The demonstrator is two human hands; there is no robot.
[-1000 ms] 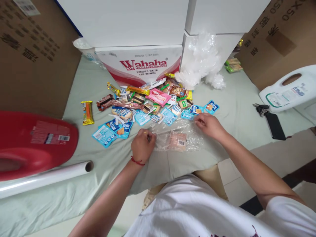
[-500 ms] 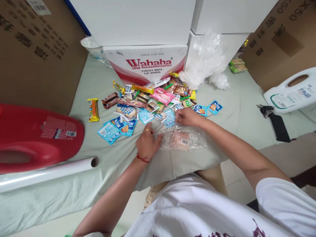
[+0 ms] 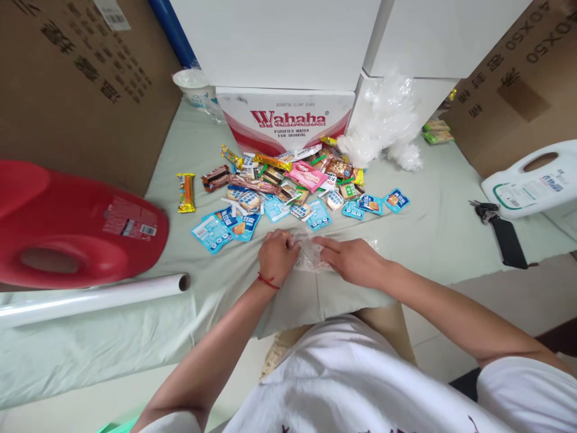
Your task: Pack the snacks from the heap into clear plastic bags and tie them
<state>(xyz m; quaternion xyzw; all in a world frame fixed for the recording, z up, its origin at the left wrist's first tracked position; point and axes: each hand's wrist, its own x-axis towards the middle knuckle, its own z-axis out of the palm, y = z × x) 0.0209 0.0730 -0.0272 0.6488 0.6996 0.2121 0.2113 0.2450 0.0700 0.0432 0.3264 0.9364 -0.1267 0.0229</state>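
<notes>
Cloth [image 3: 297, 300] in pale green drops over the near edge of the work surface, just in front of the person's lap. Beyond that edge, a piece of clear plastic film [image 3: 309, 255] lies crumpled on it, mostly between the two hands. The left hand [image 3: 276, 258], a red cord at its wrist, is curled at the film's left end; I cannot tell whether the fingers pinch it. The right hand [image 3: 354, 260] has its fingers stretched out, tips on the film and pointing left; whether it grips is also hidden, as is anything under the palm.

Judging by how things lie, the handling is only partway: the film is bunched between the hands, but no knot, seal or neat fold can be made out on it. Its long axis seems to run left to right, roughly along the near edge, with a loose end showing beyond the right hand; which end is the mouth, if it has one, cannot be told.

Just beyond, blue sachets [image 3: 211, 233] and a mixed heap of snack packets [image 3: 270, 174] lie outside the film, apparently not dealt with. Farther back stands a Wahaha water box [image 3: 291, 117], a bundle of clear plastic [image 3: 383, 120] beside it.
</notes>
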